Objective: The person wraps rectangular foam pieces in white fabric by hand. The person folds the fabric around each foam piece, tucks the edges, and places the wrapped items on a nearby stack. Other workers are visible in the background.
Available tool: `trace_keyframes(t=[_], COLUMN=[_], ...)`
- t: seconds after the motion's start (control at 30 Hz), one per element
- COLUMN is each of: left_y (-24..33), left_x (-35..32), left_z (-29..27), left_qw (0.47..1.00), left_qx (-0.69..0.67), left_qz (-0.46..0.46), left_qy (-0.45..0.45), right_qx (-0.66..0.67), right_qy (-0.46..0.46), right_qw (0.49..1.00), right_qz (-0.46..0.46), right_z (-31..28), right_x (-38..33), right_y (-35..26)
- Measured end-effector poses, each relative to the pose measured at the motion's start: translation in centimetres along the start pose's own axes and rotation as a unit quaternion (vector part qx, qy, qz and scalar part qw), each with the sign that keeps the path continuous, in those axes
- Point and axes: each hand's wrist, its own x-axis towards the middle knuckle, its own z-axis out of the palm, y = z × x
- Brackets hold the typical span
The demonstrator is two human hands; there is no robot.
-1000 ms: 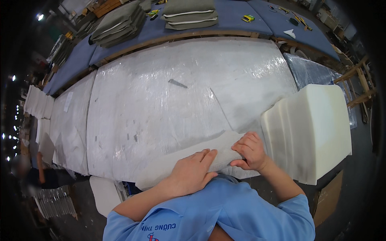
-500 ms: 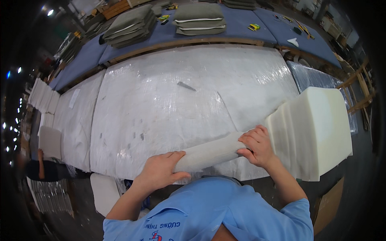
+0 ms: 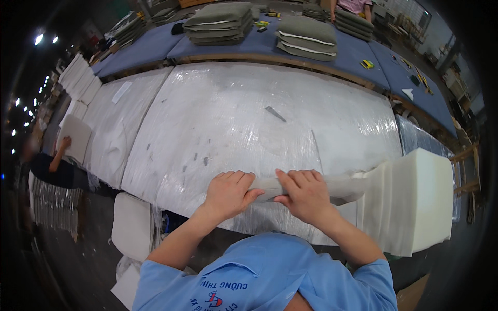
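A pale foam pad (image 3: pixel 345 187) is tipped up near the front of the table, showing mostly its long narrow edge. My left hand (image 3: pixel 228 194) is closed on that edge near its left end, thumb toward me. A short way to the right, my right hand (image 3: pixel 303 194) grips the same edge with the fingers over the far side. The pad's right part reaches toward a tall stack of white foam pads (image 3: pixel 391 202) at the table's right end. My hands hide part of the pad.
The table (image 3: pixel 228 119) is wrapped in shiny plastic film, with a grey scrap (image 3: pixel 275 113) on it. Beyond stands a blue-topped table (image 3: pixel 358 70) carrying grey cushion stacks (image 3: pixel 306 39). At left, a co-worker (image 3: pixel 54 168) touches a pad. White pads (image 3: pixel 132 225) stand by the near-left edge.
My hands have come closer together, the left moving right along the pad and the right moving left. The pad's right part now shows beyond my right hand. The whole view has shifted.
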Motion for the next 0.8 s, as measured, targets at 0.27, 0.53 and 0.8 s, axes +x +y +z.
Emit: trace_keyframes(t=[0.27,0.53,0.8], left_y=[-3.2,-5.5,-5.7], left_x=[-3.6,-5.1,-4.0], left_z=[1.2,3.3,3.7], left_qw=[0.877,0.911,0.890], left_qx=[-0.466,-0.395,-0.419], left_qz=[-0.112,-0.007,0.043], left_qy=[0.049,0.118,0.173], right_qx=[-0.008,-0.015,-0.023], right_qy=[0.030,0.031,0.011], right_qw=[1.000,0.999,0.993], right_qz=[-0.002,-0.041,-0.115], right_z=[0.2,0.2,3.1], right_x=[-0.7,0.9,5.5], right_y=[2.2,0.1,-5.1])
